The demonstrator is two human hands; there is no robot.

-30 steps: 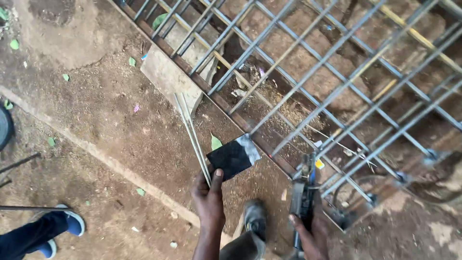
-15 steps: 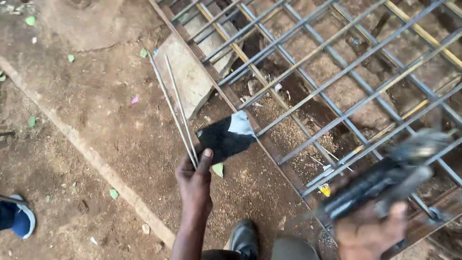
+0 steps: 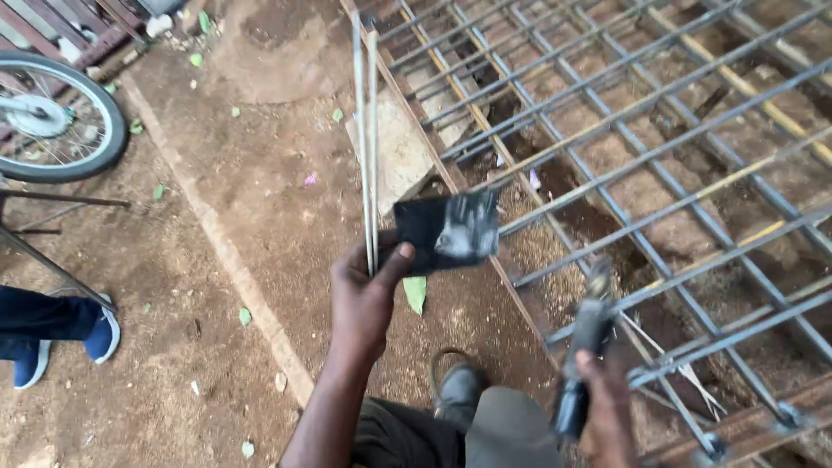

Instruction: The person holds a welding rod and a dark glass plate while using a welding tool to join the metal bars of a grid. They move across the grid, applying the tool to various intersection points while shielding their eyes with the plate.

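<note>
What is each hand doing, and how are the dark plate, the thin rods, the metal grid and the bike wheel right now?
Left hand: closed, holding the plate and rods.
Dark plate: held up, tilted, smudged pale.
Thin rods: two, side by side, pointing away.
Right hand: gripping a dark tool.
Dark tool: held over the grid edge, blurred.
Metal grid: lying flat on the ground.
Bike wheel: upright, partly out of view.

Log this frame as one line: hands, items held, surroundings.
left hand: holds thin metal rods plus dark rectangular plate | right hand: grips dark handled tool | under: welded steel bar grid
</note>
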